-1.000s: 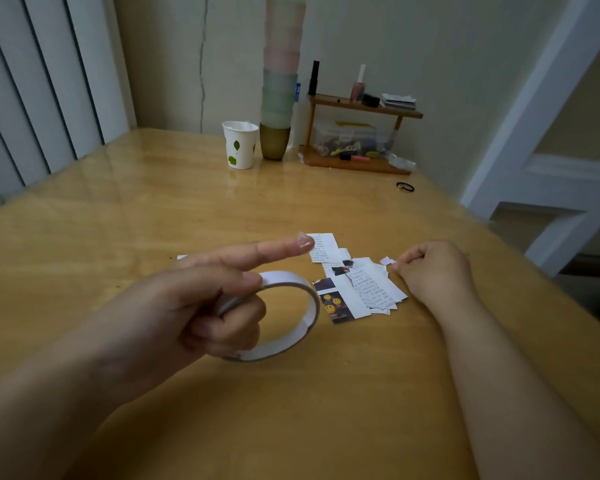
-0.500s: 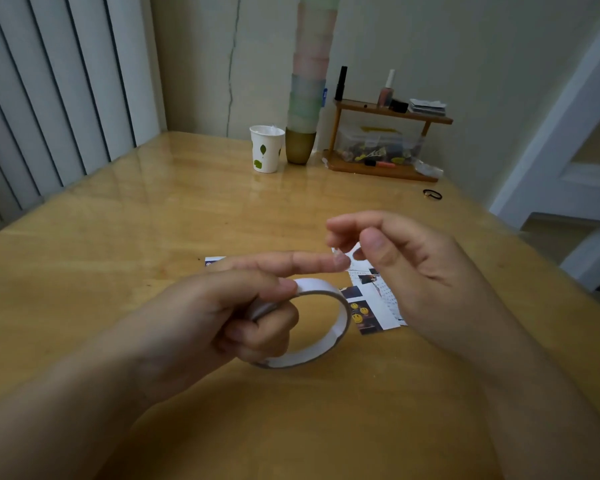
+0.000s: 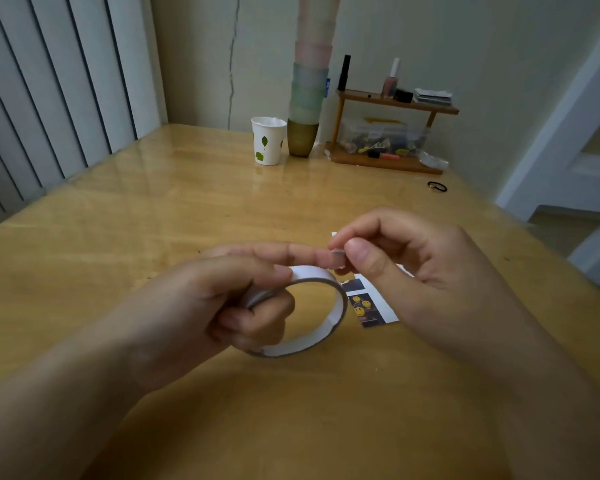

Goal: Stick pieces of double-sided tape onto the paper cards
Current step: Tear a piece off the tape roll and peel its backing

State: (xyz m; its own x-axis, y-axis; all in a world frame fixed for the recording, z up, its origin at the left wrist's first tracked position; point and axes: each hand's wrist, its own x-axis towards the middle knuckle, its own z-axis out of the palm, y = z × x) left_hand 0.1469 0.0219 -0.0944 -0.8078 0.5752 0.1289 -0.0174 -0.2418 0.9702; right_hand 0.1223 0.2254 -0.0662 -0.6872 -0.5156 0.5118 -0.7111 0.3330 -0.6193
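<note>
My left hand (image 3: 229, 299) grips a white roll of double-sided tape (image 3: 326, 327) above the wooden table (image 3: 153, 220), its index finger stretched out to the right. At that fingertip my right hand (image 3: 406, 271) pinches a small piece of tape (image 3: 337, 253) between thumb and forefinger. The paper cards (image 3: 368, 306) lie on the table just behind the roll; one shows yellow smiley faces, and most of the pile is hidden by my right hand.
At the table's far end stand a white paper cup with green leaves (image 3: 268, 140), a tall stack of cups (image 3: 309, 98) and a small wooden shelf with cosmetics (image 3: 392, 129). A black hair tie (image 3: 437, 186) lies at the right. Vertical blinds hang on the left.
My right hand has lifted off the cards and come up to my left index fingertip, where it now pinches the small tape piece. The left hand keeps holding the roll.
</note>
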